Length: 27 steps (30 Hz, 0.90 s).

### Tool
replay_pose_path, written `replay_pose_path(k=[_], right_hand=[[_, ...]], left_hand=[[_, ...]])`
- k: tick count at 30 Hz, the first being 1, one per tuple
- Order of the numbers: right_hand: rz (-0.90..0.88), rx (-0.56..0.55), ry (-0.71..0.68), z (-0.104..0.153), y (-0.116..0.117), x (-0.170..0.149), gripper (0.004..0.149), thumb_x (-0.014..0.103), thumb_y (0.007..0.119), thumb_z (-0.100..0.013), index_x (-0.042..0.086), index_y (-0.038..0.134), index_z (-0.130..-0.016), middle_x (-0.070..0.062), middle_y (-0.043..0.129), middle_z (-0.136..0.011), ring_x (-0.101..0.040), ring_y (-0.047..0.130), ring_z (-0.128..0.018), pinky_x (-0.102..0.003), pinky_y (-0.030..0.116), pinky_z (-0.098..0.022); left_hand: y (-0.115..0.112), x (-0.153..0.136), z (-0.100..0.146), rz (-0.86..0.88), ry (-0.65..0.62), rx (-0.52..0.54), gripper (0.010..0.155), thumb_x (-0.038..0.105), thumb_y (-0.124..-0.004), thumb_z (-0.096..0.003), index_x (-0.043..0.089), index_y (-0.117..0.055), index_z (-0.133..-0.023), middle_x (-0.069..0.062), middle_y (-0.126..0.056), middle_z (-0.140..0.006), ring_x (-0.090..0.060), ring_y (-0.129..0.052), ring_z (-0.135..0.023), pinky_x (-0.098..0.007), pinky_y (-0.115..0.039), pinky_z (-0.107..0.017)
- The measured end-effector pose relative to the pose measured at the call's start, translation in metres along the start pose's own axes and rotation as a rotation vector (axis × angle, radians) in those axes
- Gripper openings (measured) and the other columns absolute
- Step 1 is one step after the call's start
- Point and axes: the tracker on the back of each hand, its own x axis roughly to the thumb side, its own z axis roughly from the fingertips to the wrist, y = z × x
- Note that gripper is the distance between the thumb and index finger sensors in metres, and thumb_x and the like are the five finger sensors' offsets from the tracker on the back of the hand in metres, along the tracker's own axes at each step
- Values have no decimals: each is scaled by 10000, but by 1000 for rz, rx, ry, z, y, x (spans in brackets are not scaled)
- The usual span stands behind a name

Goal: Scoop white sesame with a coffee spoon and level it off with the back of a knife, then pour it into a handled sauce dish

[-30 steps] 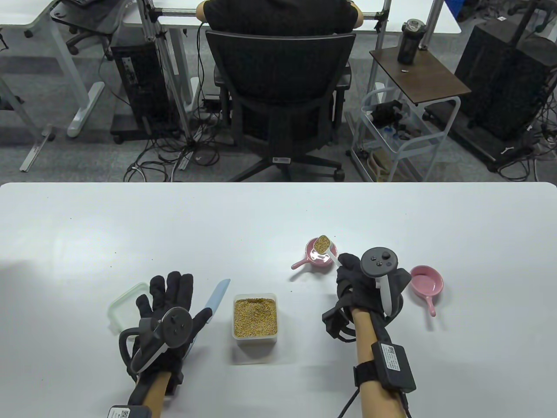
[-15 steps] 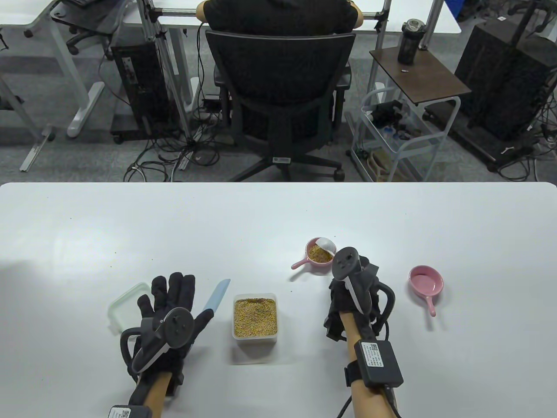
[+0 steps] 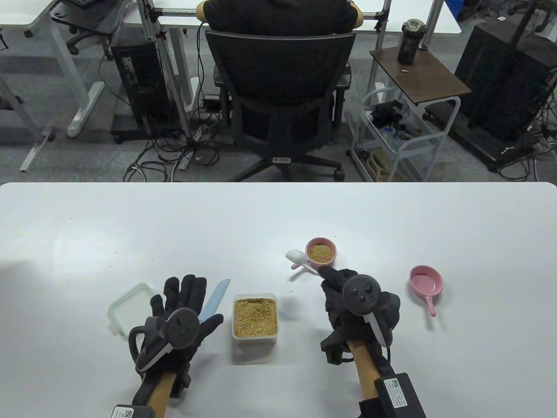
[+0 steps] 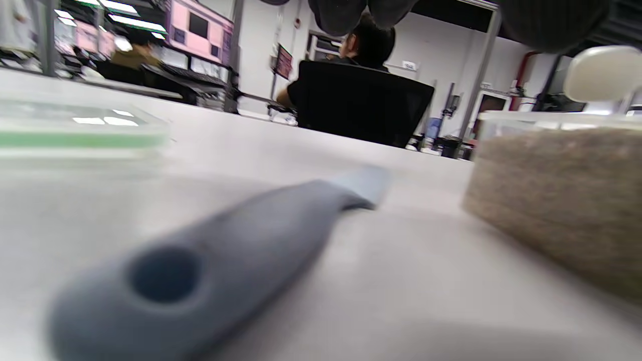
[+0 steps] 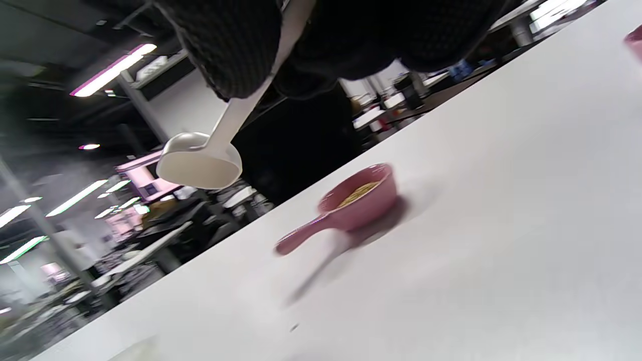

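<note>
The white spoon [image 3: 294, 256], its bowl empty, hangs above the tabletop [image 3: 391, 217] just left of the pink dish [image 3: 321, 251], now holding tan sesame. The right hand [image 3: 348, 300] pinches its handle. The left hand [image 3: 180, 320] lies flat, fingers straight, over the knife [image 3: 216, 297] handle. Between the hands stands the sesame tub [image 3: 255, 318]; a lid [image 3: 126, 305] lies far left, a second pink dish [image 3: 426, 281] far right.
</note>
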Motion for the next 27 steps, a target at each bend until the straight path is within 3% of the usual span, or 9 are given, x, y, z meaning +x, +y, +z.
replay_pose_path(k=[5, 11, 17, 27], right_hand=[[41, 87, -206, 23, 11, 18, 360, 281, 869, -537, 325, 906, -893, -71, 887, -876, -213, 908, -571, -458, 787, -504], [269, 99, -384, 39, 31, 40, 361, 283, 872, -527, 337, 911, -881, -55, 891, -877, -207, 911, -576, -454, 791, -510], [355, 92, -440, 46, 46, 49, 365, 281, 867, -529, 339, 902, -888, -49, 884, -885, -206, 910, -585, -455, 789, -515], [593, 73, -489, 54, 51, 61, 365, 294, 844, -536, 330, 893, -895, -36, 912, -839, -192, 927, -534, -447, 805, -486]], left_hand=[[-10, 12, -4, 119, -87, -100, 944, 725, -645, -463, 325, -290, -1241, 14, -392, -1327, -377, -292, -1210, -630, -321, -821], [-20, 20, -10, 160, -141, -181, 979, 745, -642, -445, 319, -266, -1243, 18, -386, -1332, -384, -296, -1215, -636, -329, -822], [-29, 19, -16, 194, -145, -251, 985, 758, -636, -445, 331, -245, -1242, 27, -381, -1336, -398, -298, -1214, -644, -335, -820], [-29, 19, -16, 166, -140, -243, 980, 766, -631, -447, 336, -247, -1240, 30, -400, -1334, -407, -327, -1214, -649, -372, -815]])
